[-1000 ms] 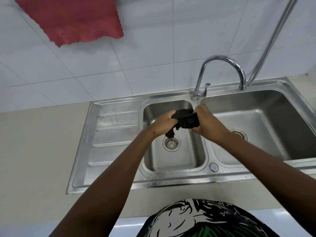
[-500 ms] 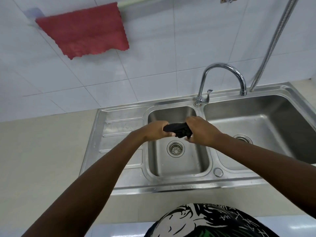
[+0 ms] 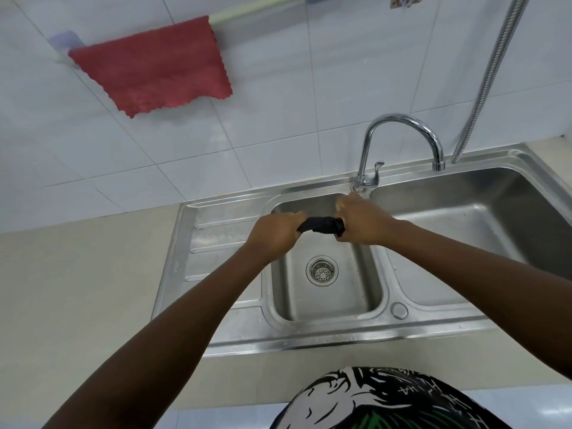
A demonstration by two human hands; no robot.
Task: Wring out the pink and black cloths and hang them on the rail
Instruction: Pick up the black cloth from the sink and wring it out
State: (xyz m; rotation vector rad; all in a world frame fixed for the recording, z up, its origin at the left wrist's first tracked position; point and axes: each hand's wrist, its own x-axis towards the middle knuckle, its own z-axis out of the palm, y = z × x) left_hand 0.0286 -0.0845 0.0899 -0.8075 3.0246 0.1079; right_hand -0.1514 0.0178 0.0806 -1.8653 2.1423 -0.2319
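Observation:
The black cloth (image 3: 322, 226) is twisted into a short tight roll above the small left basin (image 3: 368, 292). My left hand (image 3: 274, 235) grips its left end and my right hand (image 3: 362, 222) grips its right end, both fists closed. Most of the cloth is hidden inside the fists. The pink cloth (image 3: 154, 66) hangs draped over the pale green rail (image 3: 257, 9) on the tiled wall at upper left, spread flat.
A chrome tap (image 3: 402, 131) arches over the divider between the basins, just behind my right hand. A large right basin (image 3: 483, 218), a ribbed drainboard (image 3: 216, 230) at left, a metal hose (image 3: 489, 75) at right, and a beige counter (image 3: 77, 289) surround the sink.
The bunched black cloth has been pulled out into a tight straight roll between my hands. The view tilted upward, so the rail and the whole pink cloth now show.

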